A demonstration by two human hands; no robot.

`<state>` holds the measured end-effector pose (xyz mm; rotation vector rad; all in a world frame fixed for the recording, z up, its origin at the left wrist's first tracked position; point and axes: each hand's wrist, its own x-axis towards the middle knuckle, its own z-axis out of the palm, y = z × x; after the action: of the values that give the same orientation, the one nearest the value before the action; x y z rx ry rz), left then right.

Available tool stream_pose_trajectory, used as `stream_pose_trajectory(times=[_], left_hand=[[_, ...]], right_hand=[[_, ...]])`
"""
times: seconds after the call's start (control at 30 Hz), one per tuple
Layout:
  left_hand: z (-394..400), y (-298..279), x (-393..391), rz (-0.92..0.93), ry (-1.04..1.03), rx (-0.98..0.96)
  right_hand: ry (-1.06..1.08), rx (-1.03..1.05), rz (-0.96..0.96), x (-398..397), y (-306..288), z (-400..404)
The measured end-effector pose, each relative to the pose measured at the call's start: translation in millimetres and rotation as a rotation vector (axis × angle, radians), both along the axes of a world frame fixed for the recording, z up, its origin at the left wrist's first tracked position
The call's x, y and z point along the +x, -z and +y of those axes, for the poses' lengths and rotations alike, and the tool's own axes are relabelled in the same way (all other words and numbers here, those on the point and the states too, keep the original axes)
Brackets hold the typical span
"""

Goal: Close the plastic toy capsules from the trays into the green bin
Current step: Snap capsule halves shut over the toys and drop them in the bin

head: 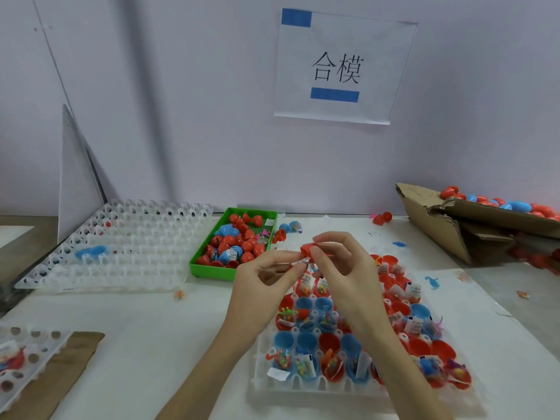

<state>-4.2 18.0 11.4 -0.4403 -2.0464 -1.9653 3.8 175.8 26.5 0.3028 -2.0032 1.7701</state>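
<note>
Above the near tray, my right hand [336, 262] pinches a red capsule half [307, 249] between thumb and fingers. My left hand [266, 274] meets it from the left, its fingertips pinching a small printed packet [300, 262] at the capsule's mouth. The clear tray [306, 386] below holds several open red and blue capsule halves with small toys and slips in them. The green bin [212, 269] stands behind and to the left, filled with several red and blue capsules.
A stack of clear trays [121, 256] with one blue capsule half lies at the left. A torn cardboard box [460, 219] of capsules sits at the right rear. Another tray [27, 359] on cardboard is at the near left. Loose capsules and tiny toys dot the table.
</note>
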Motion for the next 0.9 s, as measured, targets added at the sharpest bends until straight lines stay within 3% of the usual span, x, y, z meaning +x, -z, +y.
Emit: stream_pose_trajectory(times=[0.27,0.53,0.77,0.9], left_hand=[[-1,2,1,-0.062,-0.013,0.062],[-5,-1,-1,-0.367,0.135,0.395],[-9,-3,-1,-0.318,0.167,0.334],[-11,-8,-1,-0.311,0.281,0.367]], right_hand=[[0.047,-0.083,-0.044,7,3,-9],[0.013,-0.048,-0.015,9,2,-10],[0.059,0.254,0.094,14,3,-14],[0.089,0.197,0.105,13,5,-12]])
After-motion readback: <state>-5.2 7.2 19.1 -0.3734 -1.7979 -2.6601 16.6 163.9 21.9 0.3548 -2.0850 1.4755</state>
